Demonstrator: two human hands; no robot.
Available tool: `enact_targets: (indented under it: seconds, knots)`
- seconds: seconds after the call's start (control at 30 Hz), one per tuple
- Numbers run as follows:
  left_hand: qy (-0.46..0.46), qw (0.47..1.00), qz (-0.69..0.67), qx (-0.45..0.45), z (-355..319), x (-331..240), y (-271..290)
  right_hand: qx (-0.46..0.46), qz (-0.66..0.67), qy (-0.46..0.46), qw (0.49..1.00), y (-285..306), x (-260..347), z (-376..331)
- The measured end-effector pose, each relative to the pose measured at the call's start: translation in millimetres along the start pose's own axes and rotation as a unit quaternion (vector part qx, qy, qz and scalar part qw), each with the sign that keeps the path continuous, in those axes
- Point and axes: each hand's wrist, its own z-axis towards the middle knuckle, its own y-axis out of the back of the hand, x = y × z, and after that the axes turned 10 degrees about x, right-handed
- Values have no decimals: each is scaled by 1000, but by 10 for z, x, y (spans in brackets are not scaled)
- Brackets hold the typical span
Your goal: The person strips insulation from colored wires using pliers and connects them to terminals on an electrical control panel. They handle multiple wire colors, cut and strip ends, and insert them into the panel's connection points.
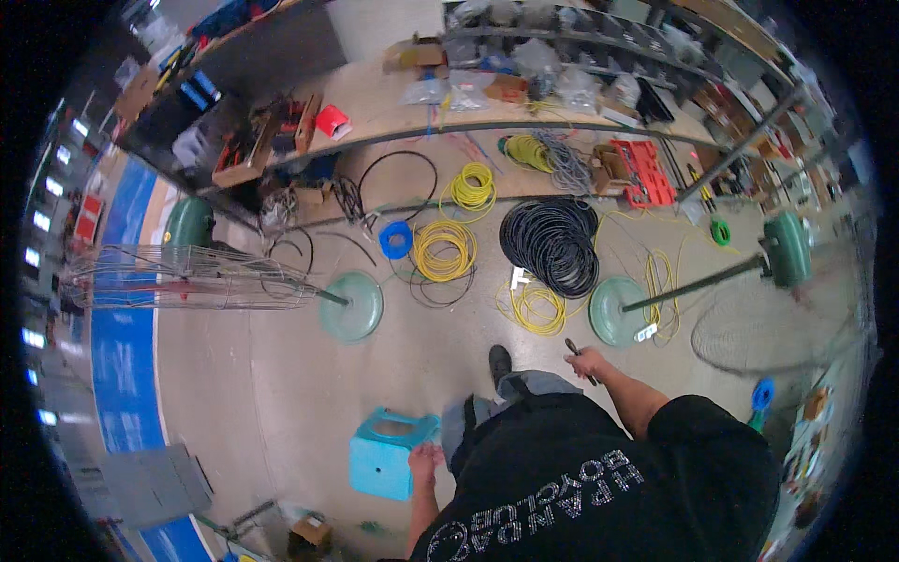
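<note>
Floor (pixel 234 365) ahead holds a yellow cable coil (pixel 540 329), so I should keep the dark tool (pixel 570 346) gripped in my right hand (pixel 587 362) clear of it; whether my left hand (pixel 426 459), near the turquoise stool (pixel 368 454), is closed, I cannot tell.

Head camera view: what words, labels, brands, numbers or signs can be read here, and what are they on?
Black shirt: sparkly silver capital letters are legible, but I won't copy wording out.
Dark tool in the right hand: no marking I can make out.
Cardboard box and red case: any print is too small or blurred to read.
</note>
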Motion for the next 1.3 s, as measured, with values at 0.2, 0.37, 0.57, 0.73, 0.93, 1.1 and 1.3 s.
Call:
enact_targets:
  seconds: [0.2,0.37,0.57,0.73,0.93,1.1,1.3]
  knots:
    - [-30,993,-77,-85,583,-983,-678,18,-9,82,996,696,1680,714]
    - [-83,991,-79,-63,1512,-1758,-1134,58,-168,200,964,763,3050,1494]
    - [-196,978,68,29,2517,-3302,-1998,230,-160,262,924,140,4876,1469]
    - [-224,959,167,-49,2760,-4278,-2453,370,-149,160,903,-370,5444,2007]
    - [-146,979,64,-130,3987,-4226,-2475,425,-210,141,869,-524,6138,2825]
    - [-32,944,-317,-88,5409,-3568,-2355,330,-342,292,830,-197,6369,5128]
    - [-139,827,-541,-65,6672,-2793,-2380,-136,-419,329,836,798,6970,8434]
